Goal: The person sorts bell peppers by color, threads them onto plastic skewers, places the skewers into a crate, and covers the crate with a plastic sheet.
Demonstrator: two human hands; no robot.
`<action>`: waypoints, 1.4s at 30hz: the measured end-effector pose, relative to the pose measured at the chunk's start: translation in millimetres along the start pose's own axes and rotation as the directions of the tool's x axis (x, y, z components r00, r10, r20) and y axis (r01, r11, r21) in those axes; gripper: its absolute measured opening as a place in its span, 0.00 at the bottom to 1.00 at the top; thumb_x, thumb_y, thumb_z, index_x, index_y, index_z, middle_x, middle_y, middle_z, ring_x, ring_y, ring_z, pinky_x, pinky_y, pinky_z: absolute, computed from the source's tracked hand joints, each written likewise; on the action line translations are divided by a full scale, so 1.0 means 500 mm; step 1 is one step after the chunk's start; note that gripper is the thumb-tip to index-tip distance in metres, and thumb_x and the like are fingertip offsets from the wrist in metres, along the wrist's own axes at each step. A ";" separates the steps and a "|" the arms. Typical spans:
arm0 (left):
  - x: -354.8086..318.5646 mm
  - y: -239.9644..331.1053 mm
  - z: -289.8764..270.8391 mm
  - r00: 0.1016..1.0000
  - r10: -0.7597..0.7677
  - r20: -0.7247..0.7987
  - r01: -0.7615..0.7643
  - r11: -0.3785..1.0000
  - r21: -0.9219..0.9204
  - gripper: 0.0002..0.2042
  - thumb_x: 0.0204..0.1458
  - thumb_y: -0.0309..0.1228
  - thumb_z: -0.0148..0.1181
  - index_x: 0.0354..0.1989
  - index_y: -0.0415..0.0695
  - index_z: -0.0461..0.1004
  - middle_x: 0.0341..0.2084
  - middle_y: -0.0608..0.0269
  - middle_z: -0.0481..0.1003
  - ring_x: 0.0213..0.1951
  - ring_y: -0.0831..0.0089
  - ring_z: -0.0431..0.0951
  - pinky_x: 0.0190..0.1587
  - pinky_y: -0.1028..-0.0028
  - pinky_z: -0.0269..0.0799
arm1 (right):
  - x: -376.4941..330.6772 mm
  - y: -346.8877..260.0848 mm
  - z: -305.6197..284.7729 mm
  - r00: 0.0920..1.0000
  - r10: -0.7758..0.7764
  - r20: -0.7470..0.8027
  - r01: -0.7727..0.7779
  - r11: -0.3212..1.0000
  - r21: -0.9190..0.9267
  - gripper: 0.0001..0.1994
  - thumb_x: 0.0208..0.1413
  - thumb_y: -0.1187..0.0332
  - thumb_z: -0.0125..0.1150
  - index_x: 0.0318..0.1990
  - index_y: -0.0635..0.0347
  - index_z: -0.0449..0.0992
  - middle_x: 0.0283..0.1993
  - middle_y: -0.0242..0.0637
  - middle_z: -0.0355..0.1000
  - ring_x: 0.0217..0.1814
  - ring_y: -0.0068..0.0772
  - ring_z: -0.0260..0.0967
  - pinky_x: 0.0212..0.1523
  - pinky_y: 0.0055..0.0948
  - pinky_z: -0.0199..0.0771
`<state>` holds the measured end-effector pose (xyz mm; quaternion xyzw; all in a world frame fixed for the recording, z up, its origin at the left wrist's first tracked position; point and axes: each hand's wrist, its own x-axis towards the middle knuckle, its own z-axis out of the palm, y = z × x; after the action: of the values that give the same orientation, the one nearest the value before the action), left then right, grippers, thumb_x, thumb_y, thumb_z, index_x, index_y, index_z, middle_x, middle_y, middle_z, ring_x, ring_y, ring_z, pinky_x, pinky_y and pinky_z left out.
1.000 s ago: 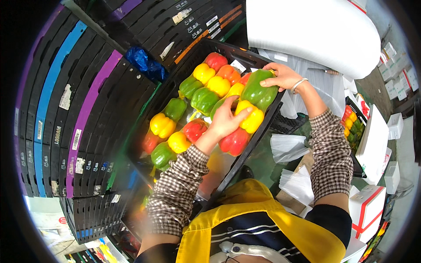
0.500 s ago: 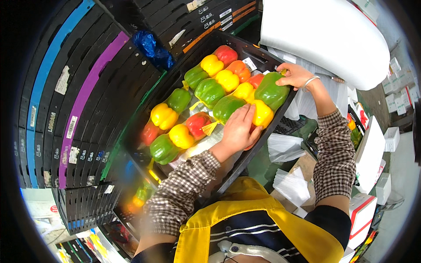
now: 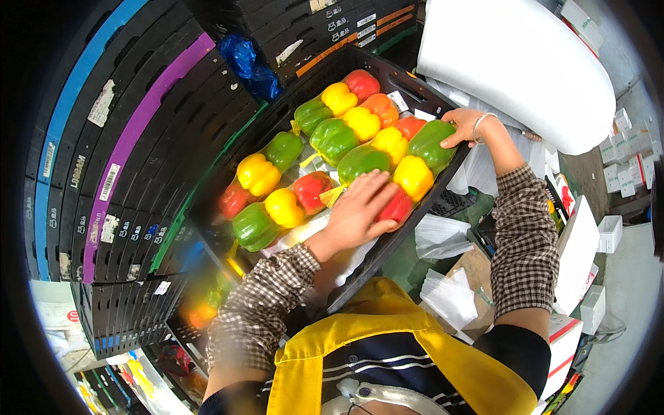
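Observation:
A black crate holds several packs of bell peppers, some with yellow ties. Along its right side lies a pack with a green pepper, a yellow pepper and a red pepper, which shows a fine net. My left hand rests at the red end, fingers spread and stretched toward a neighbouring green pepper, thumb low beside the red one. At the far end, my right hand grips the green pepper, thumb on its side; its other fingertips are partly hidden by the crate wall.
Stacked black crates rise on the left, with a blue plastic bag beside them. A large white foam roll lies at the back right. White foam sleeves and white boxes are to the right.
My left hand has slid back to the left, uncovering the red pepper. My right-hand fingers have dropped lower around the green pepper's end. The pack itself has barely shifted.

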<state>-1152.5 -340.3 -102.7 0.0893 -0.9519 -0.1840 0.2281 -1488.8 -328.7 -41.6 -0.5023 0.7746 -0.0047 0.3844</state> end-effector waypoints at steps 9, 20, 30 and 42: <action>-0.036 -0.077 0.019 0.867 -0.481 -0.131 0.468 0.875 -0.120 0.32 0.49 0.39 0.64 0.61 0.42 0.59 0.59 0.46 0.57 0.56 0.47 0.65 0.51 0.60 0.70 | 0.110 -0.087 -0.007 0.970 -0.216 -0.112 0.163 0.920 -0.357 0.35 0.47 0.39 0.57 0.42 0.70 0.76 0.43 0.52 0.75 0.47 0.48 0.72 0.48 0.36 0.70; -0.018 -0.118 0.087 0.557 -0.817 0.153 0.596 0.264 -0.758 0.42 0.47 0.44 0.67 0.63 0.35 0.49 0.46 0.38 0.70 0.45 0.55 0.76 0.48 0.66 0.73 | 0.233 -0.092 0.065 0.993 0.058 -0.104 -0.089 0.942 -0.323 0.38 0.52 0.36 0.46 0.52 0.66 0.72 0.56 0.53 0.68 0.59 0.48 0.65 0.58 0.38 0.64; -0.008 -0.061 0.038 0.773 -0.608 -0.178 0.539 0.779 -0.320 0.42 0.40 0.35 0.72 0.62 0.40 0.52 0.54 0.43 0.60 0.53 0.50 0.68 0.47 0.64 0.74 | 0.138 -0.045 0.054 0.847 -0.044 -0.530 0.159 0.972 0.174 0.29 0.42 0.46 0.67 0.44 0.61 0.74 0.43 0.47 0.75 0.46 0.45 0.72 0.50 0.33 0.69; -0.043 -0.147 0.049 0.984 -0.069 -0.162 0.128 0.915 0.383 0.26 0.43 0.26 0.55 0.55 0.53 0.67 0.52 0.47 0.64 0.52 0.53 0.69 0.49 0.62 0.71 | 0.131 -0.037 0.085 0.858 -0.261 -0.442 0.216 0.965 -0.151 0.44 0.37 0.51 0.72 0.61 0.61 0.58 0.46 0.55 0.72 0.50 0.55 0.70 0.51 0.39 0.68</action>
<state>-1138.5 -394.6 -160.4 0.1941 -0.9446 0.0057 0.2647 -1462.0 -372.9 -102.6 -0.5968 0.7743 -0.1334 0.1627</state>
